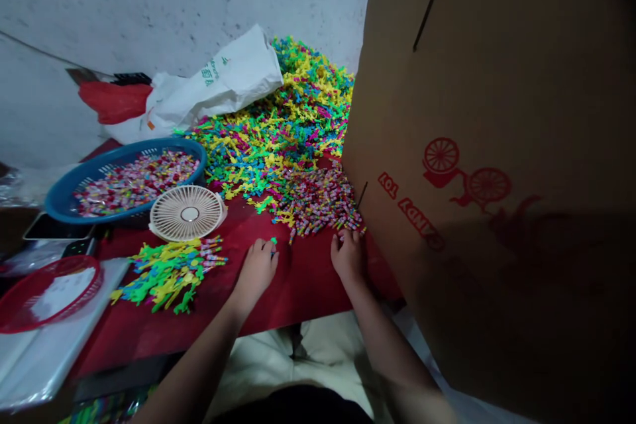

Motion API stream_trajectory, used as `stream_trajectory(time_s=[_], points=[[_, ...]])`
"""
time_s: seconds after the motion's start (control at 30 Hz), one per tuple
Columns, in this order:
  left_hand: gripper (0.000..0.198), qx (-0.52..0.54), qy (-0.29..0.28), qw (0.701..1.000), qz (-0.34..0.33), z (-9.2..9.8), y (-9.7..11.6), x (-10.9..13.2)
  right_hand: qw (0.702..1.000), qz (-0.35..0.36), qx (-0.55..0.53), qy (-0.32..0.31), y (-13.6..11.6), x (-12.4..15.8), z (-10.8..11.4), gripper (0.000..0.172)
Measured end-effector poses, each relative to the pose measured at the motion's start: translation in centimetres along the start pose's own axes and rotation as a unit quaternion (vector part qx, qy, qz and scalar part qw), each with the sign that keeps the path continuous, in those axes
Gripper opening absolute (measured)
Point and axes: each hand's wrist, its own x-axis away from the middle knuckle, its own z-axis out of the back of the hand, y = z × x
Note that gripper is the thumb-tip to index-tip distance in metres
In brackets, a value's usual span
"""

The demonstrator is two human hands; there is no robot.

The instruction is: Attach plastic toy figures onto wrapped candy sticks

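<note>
My left hand is closed above the red tabletop, with a bit of a small green and blue plastic toy showing at its fingertips. At the near edge of a heap of small wrapped candy tubes, my right hand pinches at one tube, partly hidden by the fingers. Behind that heap rises a large pile of yellow, green, blue and pink plastic toys. Left of my left hand lies a bunch of toys joined to candy tubes, their tube ends pointing right.
A blue basket of candy tubes stands at the left behind a round white fan. A red basket rests on plastic bags. A tall cardboard box closes off the right. A white sack lies at the back.
</note>
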Motion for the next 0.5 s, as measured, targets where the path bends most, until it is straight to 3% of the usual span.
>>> stream_trajectory(time_s=[0.1, 0.2, 0.33, 0.4, 0.5], points=[[0.014, 0.094, 0.020, 0.995, 0.039, 0.4, -0.7, 1.7, 1.000, 0.000, -0.018, -0.012, -0.2, 0.1, 0.2, 0.011], [0.032, 0.214, 0.063, 0.970, 0.092, 0.4, -0.9, 3.0, 0.998, -0.009, -0.054, -0.014, -0.1, 0.5, 0.3, 0.011], [0.055, 0.355, 0.094, 0.920, 0.135, 0.7, 0.3, 4.8, 0.991, -0.027, -0.128, -0.014, 0.1, 1.0, 0.6, 0.032], [0.059, 0.410, 0.079, 0.897, 0.147, 1.2, 1.5, 5.7, 0.985, -0.024, -0.169, -0.029, 0.1, 1.4, 0.9, 0.042], [0.060, 0.515, 0.045, 0.836, 0.183, 2.2, 3.4, 6.8, 0.973, -0.016, -0.222, -0.055, -0.6, 2.3, 1.6, 0.051]])
